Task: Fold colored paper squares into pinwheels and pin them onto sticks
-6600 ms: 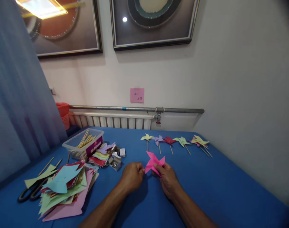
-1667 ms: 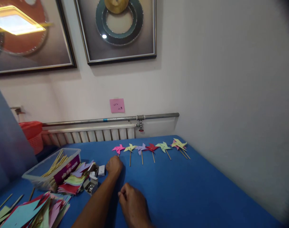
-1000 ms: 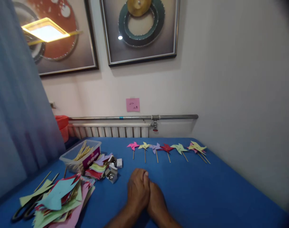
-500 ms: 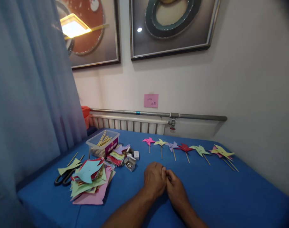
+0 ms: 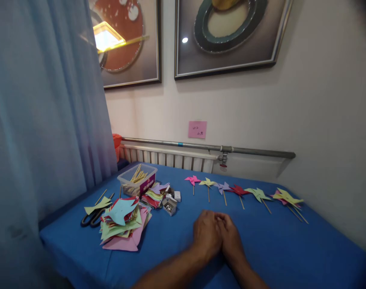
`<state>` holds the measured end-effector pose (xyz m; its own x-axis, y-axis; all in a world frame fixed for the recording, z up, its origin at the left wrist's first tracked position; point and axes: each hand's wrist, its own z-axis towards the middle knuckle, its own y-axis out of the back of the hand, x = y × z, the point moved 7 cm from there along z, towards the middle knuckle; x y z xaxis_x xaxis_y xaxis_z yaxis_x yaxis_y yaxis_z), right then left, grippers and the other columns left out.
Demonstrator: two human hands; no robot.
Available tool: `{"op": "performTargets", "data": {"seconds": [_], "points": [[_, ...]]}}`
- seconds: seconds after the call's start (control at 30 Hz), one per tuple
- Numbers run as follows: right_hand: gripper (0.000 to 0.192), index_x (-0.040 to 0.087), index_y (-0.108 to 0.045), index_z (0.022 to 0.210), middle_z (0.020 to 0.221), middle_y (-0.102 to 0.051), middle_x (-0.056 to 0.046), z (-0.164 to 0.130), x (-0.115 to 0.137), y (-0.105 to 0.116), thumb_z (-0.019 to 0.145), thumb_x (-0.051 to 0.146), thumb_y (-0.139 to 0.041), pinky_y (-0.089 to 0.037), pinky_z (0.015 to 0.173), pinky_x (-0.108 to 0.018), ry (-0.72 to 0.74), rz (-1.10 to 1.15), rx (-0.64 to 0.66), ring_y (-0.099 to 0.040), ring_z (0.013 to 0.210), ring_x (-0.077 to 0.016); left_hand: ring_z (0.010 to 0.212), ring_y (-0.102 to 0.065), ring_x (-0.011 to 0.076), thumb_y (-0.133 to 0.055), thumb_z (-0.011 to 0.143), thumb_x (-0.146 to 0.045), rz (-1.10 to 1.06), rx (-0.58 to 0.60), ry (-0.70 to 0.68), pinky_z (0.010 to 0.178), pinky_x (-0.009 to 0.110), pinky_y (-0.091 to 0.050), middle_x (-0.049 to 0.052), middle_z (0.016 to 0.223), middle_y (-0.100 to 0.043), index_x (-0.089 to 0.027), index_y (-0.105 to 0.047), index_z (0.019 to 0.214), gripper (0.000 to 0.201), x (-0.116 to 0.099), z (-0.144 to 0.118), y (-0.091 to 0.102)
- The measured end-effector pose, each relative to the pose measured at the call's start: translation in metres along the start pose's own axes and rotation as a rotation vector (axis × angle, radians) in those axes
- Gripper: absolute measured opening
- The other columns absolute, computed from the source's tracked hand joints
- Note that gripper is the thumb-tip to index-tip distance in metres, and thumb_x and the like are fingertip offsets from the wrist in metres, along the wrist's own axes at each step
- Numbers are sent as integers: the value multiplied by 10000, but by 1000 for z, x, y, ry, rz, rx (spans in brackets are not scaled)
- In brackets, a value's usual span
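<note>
Overhead, framed pictures [image 5: 225,36] hang above the blue table [image 5: 291,249].

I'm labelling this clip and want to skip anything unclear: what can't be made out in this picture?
- Head view: whether the left hand and right hand hold anything; they are pressed together and cover their palms.
- The writing on the pink note: too small.
- The scissors: blades hidden under the paper pile.
- The contents of the small box: too small.
- Both framed pictures: cut off by the top edge.
</note>
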<state>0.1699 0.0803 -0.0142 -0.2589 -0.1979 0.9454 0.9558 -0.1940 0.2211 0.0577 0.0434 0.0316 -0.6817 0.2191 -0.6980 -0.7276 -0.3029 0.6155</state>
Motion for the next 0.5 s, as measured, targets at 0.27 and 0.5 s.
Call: {"op": "performTargets", "data": {"seconds": [0.27,0.5], "points": [[436,186,-634,995,841,-749,-94,-6,11,0,786,544,-500,-567,746,-401,33,-58,17,-726,815,-285,876,-616,173,-628,766,-70,-392,-74,290,836,286,-473,38,932,-670,-189,-594,810,131,-3,-54,8],[400,216,-640,975,927,-771,-113,-66,39,9,786,553,-539,-598,798,-398,14,-41,39,-748,881,-291,780,-597,177,-646,737,-111,-680,-69,314,749,279,-466,16,794,-636,-207,-570,787,133,-13,-94,30]]}}
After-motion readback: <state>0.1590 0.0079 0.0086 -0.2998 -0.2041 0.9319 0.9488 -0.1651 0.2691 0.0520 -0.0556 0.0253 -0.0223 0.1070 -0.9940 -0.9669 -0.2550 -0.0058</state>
